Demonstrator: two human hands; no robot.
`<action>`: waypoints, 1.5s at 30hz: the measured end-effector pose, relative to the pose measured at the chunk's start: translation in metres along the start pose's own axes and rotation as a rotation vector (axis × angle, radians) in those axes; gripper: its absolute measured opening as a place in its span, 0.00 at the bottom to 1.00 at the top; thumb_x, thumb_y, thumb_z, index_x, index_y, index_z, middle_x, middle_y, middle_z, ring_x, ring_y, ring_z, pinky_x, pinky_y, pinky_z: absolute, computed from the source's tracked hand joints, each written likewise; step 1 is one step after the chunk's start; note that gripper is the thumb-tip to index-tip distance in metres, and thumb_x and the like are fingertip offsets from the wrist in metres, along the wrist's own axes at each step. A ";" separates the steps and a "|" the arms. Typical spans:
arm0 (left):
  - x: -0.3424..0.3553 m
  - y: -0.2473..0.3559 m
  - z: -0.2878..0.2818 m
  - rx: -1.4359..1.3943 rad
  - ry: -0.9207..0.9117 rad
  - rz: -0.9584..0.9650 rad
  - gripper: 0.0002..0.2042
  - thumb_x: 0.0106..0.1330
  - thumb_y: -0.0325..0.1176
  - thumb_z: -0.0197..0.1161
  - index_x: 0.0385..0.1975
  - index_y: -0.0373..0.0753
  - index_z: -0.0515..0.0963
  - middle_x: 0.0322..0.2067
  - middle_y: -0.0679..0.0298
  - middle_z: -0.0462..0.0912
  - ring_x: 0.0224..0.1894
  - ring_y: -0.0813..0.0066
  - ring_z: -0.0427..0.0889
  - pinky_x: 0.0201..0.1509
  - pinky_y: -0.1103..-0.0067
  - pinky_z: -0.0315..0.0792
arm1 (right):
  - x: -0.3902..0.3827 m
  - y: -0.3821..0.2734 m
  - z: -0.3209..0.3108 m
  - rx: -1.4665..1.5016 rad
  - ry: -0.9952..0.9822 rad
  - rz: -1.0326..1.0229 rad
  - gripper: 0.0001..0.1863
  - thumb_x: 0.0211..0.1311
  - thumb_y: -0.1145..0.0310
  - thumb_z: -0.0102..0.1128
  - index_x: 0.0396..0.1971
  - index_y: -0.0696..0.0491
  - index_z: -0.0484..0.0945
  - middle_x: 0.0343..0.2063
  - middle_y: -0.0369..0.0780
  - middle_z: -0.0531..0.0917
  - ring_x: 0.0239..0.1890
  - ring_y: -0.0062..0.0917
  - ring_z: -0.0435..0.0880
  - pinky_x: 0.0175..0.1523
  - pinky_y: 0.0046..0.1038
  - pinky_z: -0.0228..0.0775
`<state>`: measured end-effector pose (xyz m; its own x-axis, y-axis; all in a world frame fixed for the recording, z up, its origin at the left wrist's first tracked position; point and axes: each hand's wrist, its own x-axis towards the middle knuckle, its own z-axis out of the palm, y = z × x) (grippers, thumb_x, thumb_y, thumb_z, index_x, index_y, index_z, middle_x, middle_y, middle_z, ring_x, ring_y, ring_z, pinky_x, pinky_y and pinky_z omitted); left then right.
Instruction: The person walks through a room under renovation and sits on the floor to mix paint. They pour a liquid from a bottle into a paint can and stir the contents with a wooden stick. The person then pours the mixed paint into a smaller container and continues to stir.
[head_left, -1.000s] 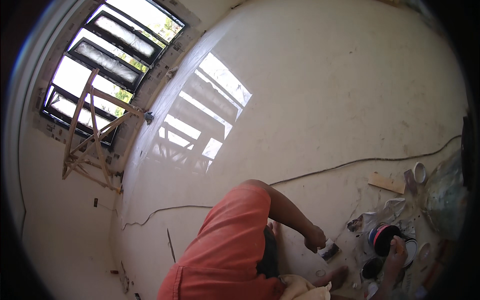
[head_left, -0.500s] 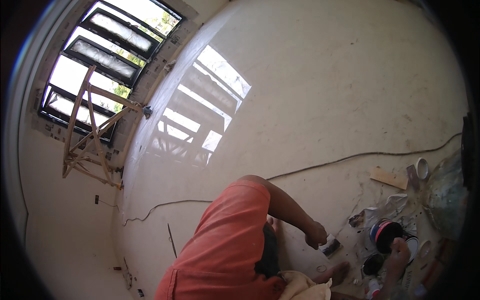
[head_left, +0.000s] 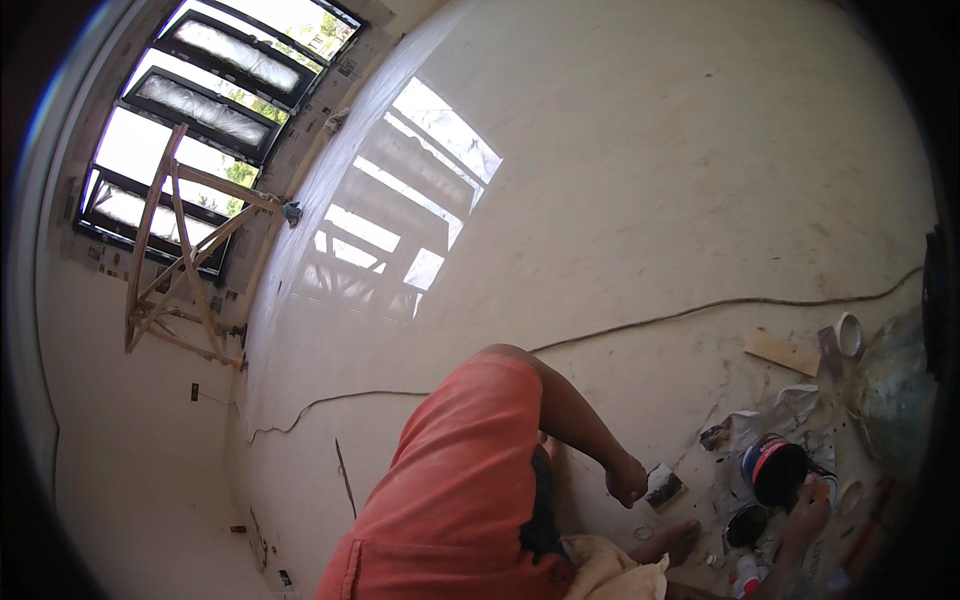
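My left arm, in a red sleeve, bends down to my left hand [head_left: 627,482], which is curled closed; what it holds, if anything, is hidden. Beside it on the floor lies a small white piece with a black-smeared end [head_left: 664,487]. My right hand [head_left: 807,513] is closed at the near rim of a dark paint can [head_left: 778,471] with a red and blue band. A small orange-brown bit shows at its fingers, too small to name. A round container with black inside [head_left: 746,526] stands just left of that hand. A white bottle with red [head_left: 748,577] is below.
A crumpled, stained plastic sheet [head_left: 760,422] lies behind the can. Farther off are a wooden board [head_left: 782,352], a tape roll [head_left: 849,335] and a large greenish object [head_left: 893,390]. A cable [head_left: 690,312] crosses the floor. My bare foot [head_left: 672,541] is near the containers. A wooden frame [head_left: 190,250] stands by the window.
My left hand has drawn slightly back from the black-smeared piece. My right hand has shifted a little at the can's rim, and an orange-brown bit now shows there.
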<state>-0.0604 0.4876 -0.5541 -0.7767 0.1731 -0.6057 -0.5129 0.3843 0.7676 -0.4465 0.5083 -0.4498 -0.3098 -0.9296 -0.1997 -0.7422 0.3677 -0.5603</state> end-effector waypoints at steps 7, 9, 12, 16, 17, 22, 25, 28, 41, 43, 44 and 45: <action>0.007 -0.007 0.003 0.007 0.002 0.034 0.18 0.63 0.49 0.59 0.41 0.42 0.82 0.41 0.53 0.84 0.48 0.51 0.81 0.52 0.61 0.73 | -0.006 -0.020 0.010 0.074 -0.113 -0.100 0.16 0.73 0.64 0.53 0.44 0.63 0.80 0.41 0.49 0.84 0.43 0.40 0.83 0.51 0.34 0.73; 0.007 -0.009 0.005 0.005 0.008 0.030 0.18 0.63 0.49 0.59 0.41 0.42 0.82 0.41 0.53 0.84 0.48 0.51 0.81 0.53 0.61 0.73 | -0.003 -0.015 0.000 -0.082 -0.180 -0.012 0.16 0.72 0.64 0.53 0.44 0.63 0.79 0.41 0.49 0.84 0.43 0.40 0.83 0.51 0.34 0.73; 0.007 -0.005 -0.002 0.008 0.005 0.013 0.18 0.63 0.49 0.59 0.42 0.41 0.82 0.41 0.52 0.84 0.48 0.50 0.81 0.53 0.60 0.73 | 0.003 0.006 0.004 -0.067 0.103 -0.063 0.16 0.72 0.64 0.54 0.44 0.63 0.79 0.40 0.49 0.84 0.43 0.40 0.83 0.51 0.35 0.73; 0.013 -0.012 0.004 0.029 -0.001 0.038 0.19 0.63 0.49 0.58 0.42 0.41 0.82 0.41 0.51 0.84 0.48 0.51 0.81 0.53 0.60 0.73 | -0.004 -0.013 0.020 0.045 0.067 -0.215 0.16 0.72 0.64 0.53 0.44 0.63 0.79 0.39 0.50 0.84 0.43 0.41 0.83 0.50 0.37 0.73; 0.015 -0.015 0.008 0.033 -0.003 0.052 0.19 0.63 0.49 0.58 0.42 0.41 0.82 0.41 0.51 0.84 0.48 0.51 0.81 0.53 0.60 0.73 | -0.006 -0.018 0.020 0.075 0.011 -0.229 0.16 0.72 0.64 0.53 0.44 0.63 0.79 0.40 0.50 0.84 0.43 0.41 0.83 0.50 0.37 0.73; 0.006 -0.006 -0.001 0.014 0.003 0.015 0.18 0.62 0.48 0.57 0.41 0.41 0.82 0.40 0.52 0.84 0.48 0.51 0.81 0.52 0.59 0.73 | -0.002 -0.006 0.000 -0.085 -0.147 -0.062 0.17 0.74 0.64 0.51 0.46 0.63 0.79 0.42 0.50 0.84 0.45 0.42 0.83 0.52 0.36 0.73; 0.006 -0.004 -0.005 0.023 -0.004 0.017 0.19 0.62 0.49 0.57 0.41 0.41 0.82 0.41 0.52 0.84 0.48 0.51 0.81 0.52 0.59 0.73 | 0.002 0.011 0.005 -0.045 0.035 -0.091 0.17 0.74 0.63 0.50 0.46 0.62 0.79 0.42 0.50 0.84 0.45 0.43 0.82 0.52 0.36 0.72; 0.006 -0.010 0.003 0.006 0.007 0.020 0.19 0.63 0.48 0.57 0.43 0.41 0.81 0.41 0.53 0.84 0.48 0.51 0.81 0.52 0.59 0.73 | -0.001 -0.001 0.023 0.036 0.057 -0.210 0.17 0.74 0.63 0.51 0.47 0.62 0.79 0.43 0.49 0.84 0.45 0.43 0.82 0.51 0.37 0.72; 0.000 -0.004 -0.004 0.014 -0.024 -0.035 0.17 0.64 0.49 0.59 0.43 0.43 0.81 0.42 0.53 0.84 0.49 0.51 0.80 0.53 0.59 0.72 | -0.002 -0.002 0.014 0.019 0.055 -0.181 0.15 0.71 0.65 0.56 0.43 0.62 0.80 0.41 0.47 0.85 0.45 0.39 0.83 0.53 0.35 0.72; 0.000 -0.005 -0.003 0.012 -0.002 -0.026 0.18 0.63 0.49 0.59 0.43 0.42 0.81 0.42 0.53 0.84 0.49 0.51 0.80 0.53 0.59 0.72 | -0.007 -0.016 0.015 0.078 -0.033 -0.142 0.14 0.70 0.65 0.56 0.43 0.62 0.80 0.42 0.48 0.85 0.45 0.40 0.83 0.53 0.36 0.72; 0.000 -0.006 -0.002 0.011 0.009 -0.021 0.18 0.63 0.49 0.58 0.43 0.42 0.81 0.42 0.52 0.84 0.50 0.51 0.80 0.53 0.59 0.72 | -0.008 -0.018 0.013 0.125 -0.096 -0.085 0.14 0.70 0.65 0.57 0.43 0.62 0.80 0.42 0.48 0.84 0.46 0.40 0.83 0.53 0.36 0.72; -0.001 -0.005 -0.004 0.009 0.009 -0.027 0.18 0.63 0.49 0.59 0.43 0.42 0.81 0.42 0.52 0.84 0.49 0.51 0.80 0.53 0.60 0.72 | -0.009 -0.019 0.009 0.168 -0.156 -0.026 0.14 0.70 0.65 0.57 0.43 0.62 0.80 0.43 0.49 0.84 0.46 0.41 0.83 0.53 0.36 0.72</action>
<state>-0.0589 0.4822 -0.5564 -0.7657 0.1546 -0.6244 -0.5307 0.3966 0.7490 -0.4247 0.5093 -0.4448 -0.1868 -0.9361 -0.2980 -0.6350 0.3466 -0.6904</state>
